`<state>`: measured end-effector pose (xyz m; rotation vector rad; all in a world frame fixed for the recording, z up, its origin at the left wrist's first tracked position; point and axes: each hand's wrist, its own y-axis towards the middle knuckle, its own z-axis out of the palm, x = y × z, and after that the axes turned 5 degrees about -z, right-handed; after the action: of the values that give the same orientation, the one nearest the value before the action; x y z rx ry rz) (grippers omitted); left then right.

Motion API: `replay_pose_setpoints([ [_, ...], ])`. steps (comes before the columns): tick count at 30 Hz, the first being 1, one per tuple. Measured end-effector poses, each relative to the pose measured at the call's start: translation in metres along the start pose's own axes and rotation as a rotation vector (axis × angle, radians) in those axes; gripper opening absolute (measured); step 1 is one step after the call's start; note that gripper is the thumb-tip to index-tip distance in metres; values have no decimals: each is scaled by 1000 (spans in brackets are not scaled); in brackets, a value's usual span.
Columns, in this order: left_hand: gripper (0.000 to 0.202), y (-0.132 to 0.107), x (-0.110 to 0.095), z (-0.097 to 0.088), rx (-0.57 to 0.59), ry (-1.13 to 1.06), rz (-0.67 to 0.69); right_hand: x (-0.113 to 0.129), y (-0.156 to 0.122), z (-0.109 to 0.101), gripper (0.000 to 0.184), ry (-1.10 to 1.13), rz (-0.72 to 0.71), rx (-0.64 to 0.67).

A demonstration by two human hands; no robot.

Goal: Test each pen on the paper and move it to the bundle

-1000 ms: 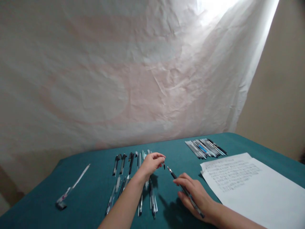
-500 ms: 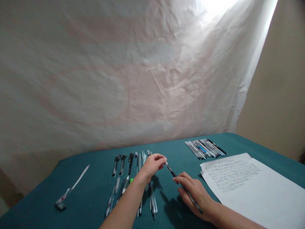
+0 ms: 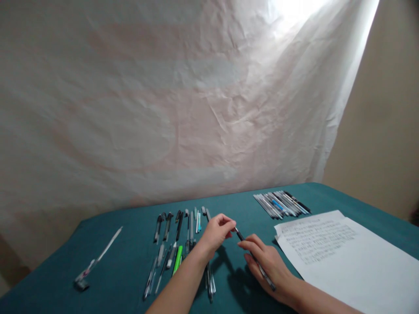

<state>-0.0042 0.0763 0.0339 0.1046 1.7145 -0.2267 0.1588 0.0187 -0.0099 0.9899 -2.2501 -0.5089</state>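
A dark pen with a clear barrel (image 3: pixel 263 274) lies slantwise across my right hand (image 3: pixel 266 261), whose thumb and fingers are closed around it. Its upper end points away toward my left hand (image 3: pixel 218 233). There the thumb and forefinger of that hand pinch the silvery tip, mostly covered by the fingertips. Below and left of my left forearm are several pens, among them a bright green one (image 3: pixel 177 260), a white-ended one (image 3: pixel 171 255) and a clear-barrelled one (image 3: pixel 149 278). My left forearm hides part of this group.
Handwritten paper sheets (image 3: pixel 369 266) lie at the right on the green cloth (image 3: pixel 131 261). A row of pens and refills (image 3: pixel 283 204) is at the back right. Capped pens (image 3: pixel 168 226) stand in a back row. A blurred white strip with a dark end (image 3: pixel 98 261) lies left.
My left hand has moved slightly right and down, closer to my right hand, and covers more of the pen's tip. The green pen shows more from behind my left forearm.
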Motion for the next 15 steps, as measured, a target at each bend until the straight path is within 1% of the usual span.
replay_pose_setpoints([
  [3,16,1,6,7,-35,7,50,-2,0,1,27,-4,12,-2],
  [7,14,3,14,14,-66,50,152,-5,-1,4,25,35,37,-44],
  [11,15,4,17,16,-82,73,173,-6,-2,5,26,126,80,-83],
  [15,15,3,14,19,-100,82,183,-4,-3,4,27,176,85,-100],
])
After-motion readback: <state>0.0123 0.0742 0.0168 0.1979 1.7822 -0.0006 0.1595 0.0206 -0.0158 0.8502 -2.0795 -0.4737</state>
